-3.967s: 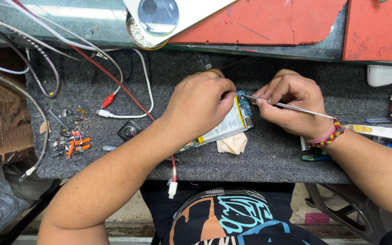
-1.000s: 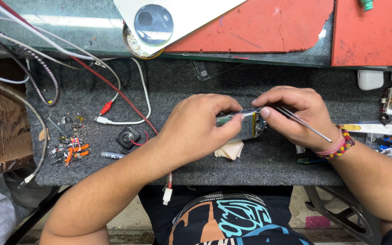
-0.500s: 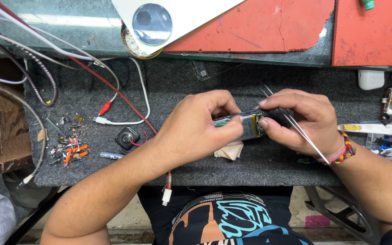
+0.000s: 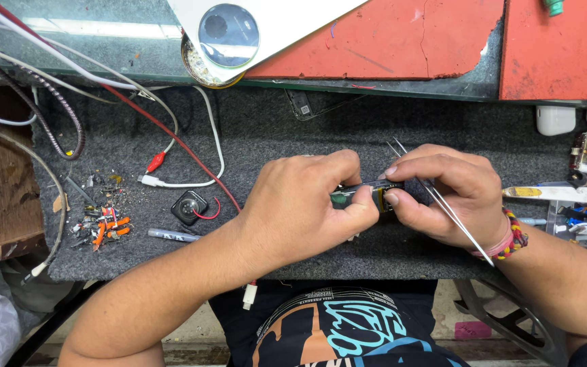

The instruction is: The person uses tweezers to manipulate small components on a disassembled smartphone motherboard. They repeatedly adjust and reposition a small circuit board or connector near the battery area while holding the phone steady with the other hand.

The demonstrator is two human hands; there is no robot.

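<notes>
— While both hands meet over the grey felt mat (image 4: 273, 136), what does the person hold?

— The left hand (image 4: 307, 207) and the right hand (image 4: 446, 194) pinch one small flat device (image 4: 367, 194) between them, a phone-like part with a dark edge and a yellow patch. It is lifted a little above the mat, near the mat's middle. The left thumb and fingers are pressed together on its left end; the right thumb and forefinger close on its right end.

— And the thin metal thing?

— A pair of tweezers (image 4: 453, 217) lies tucked in the right hand, the tips pointing away from the device, so it does not work at this moment.

— Which step is it, do you think?

— It seems the person turns or inspects the device by its edge, perhaps looking for a seam or a small part. The next move probably needs a steady left grip while the right hand brings the tweezers around to the edge.

— What else is on the mat?

— To the left of the device lie a small black round part (image 4: 188, 206), a grey pen (image 4: 173, 236) and a red clip (image 4: 155, 162) on a red wire.
</notes>
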